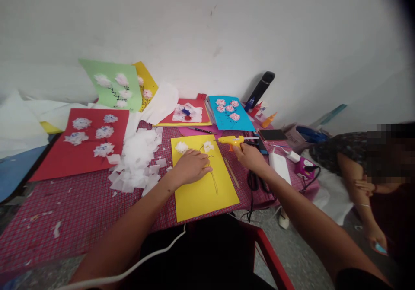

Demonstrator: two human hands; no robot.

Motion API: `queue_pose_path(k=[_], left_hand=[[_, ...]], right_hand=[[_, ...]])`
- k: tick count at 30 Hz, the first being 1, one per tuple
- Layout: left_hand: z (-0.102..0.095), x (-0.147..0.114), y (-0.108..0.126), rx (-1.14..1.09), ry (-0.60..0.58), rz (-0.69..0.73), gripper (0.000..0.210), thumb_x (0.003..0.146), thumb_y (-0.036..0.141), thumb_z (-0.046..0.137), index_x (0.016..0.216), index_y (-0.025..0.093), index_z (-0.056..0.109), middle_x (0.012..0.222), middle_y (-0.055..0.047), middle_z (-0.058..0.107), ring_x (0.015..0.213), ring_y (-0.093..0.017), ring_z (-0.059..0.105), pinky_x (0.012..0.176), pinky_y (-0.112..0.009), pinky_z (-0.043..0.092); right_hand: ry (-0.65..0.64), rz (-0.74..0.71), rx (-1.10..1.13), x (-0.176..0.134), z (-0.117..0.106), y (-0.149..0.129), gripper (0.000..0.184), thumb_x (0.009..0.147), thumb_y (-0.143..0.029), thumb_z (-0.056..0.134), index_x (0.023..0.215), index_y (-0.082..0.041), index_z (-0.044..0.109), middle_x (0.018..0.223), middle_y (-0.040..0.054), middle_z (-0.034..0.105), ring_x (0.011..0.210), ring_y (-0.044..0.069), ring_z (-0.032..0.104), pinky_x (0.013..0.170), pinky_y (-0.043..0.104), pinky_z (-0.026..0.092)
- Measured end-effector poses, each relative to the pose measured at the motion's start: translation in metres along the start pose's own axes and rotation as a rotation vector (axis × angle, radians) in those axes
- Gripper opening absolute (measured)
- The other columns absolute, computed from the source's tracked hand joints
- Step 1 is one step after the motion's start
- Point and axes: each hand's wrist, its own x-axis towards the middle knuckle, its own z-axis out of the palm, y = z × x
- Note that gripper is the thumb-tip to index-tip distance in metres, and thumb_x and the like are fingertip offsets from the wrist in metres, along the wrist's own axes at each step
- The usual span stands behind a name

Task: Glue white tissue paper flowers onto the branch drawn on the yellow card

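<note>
A hot glue gun (232,140), yellow with an orange trigger, is gripped in my right hand (252,157). Its nozzle points left, near the top right edge of a yellow sheet of paper (191,201), and a glue stick sticks out of its back. My left hand (192,167) rests on that sheet with nothing visible in it, fingers laid over the paper and thumb apart. Two white paper flowers sit near the sheet's top: one flower (181,147) at left, another flower (208,146) by the nozzle. Pencil-like stem lines (214,183) run down from under my hand.
A pile of white paper squares (138,156) lies left of the sheet. Flower pictures on red (55,162), green (87,69) and blue paper (223,123) surround it. A white power strip (279,167) and black cable (254,184) lie right. A person (352,164) sits at far right.
</note>
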Motion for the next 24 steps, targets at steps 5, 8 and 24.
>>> queue_pose_path(k=[5,8,24], left_hand=[[0.0,0.0,0.001,0.002,-0.007,-0.007,0.039,0.103,0.05,0.042,0.103,0.021,0.07,0.109,-0.007,0.072,0.105,-0.026,0.065,0.097,-0.044,0.04],[-0.001,0.001,0.002,-0.002,-0.006,-0.008,0.04,0.103,0.05,0.041,0.105,0.022,0.07,0.113,-0.007,0.072,0.107,-0.026,0.064,0.097,-0.044,0.04],[0.0,0.001,0.002,-0.006,-0.009,-0.003,0.041,0.104,0.052,0.04,0.105,0.024,0.069,0.115,-0.006,0.072,0.109,-0.025,0.063,0.097,-0.043,0.04]], right_hand=[[0.025,0.046,-0.111,-0.001,-0.003,-0.005,0.051,0.104,-0.053,0.035,0.108,-0.013,0.066,0.104,0.0209,0.076,0.098,0.03,0.073,0.08,0.033,0.048],[0.005,0.035,-0.131,0.0,-0.006,-0.011,0.052,0.104,-0.054,0.035,0.11,-0.013,0.066,0.106,0.0206,0.076,0.1,0.032,0.073,0.083,0.034,0.049],[0.067,-0.163,-0.341,-0.002,-0.033,-0.018,0.051,0.101,-0.056,0.038,0.115,-0.015,0.065,0.108,0.019,0.076,0.097,0.032,0.072,0.077,0.033,0.046]])
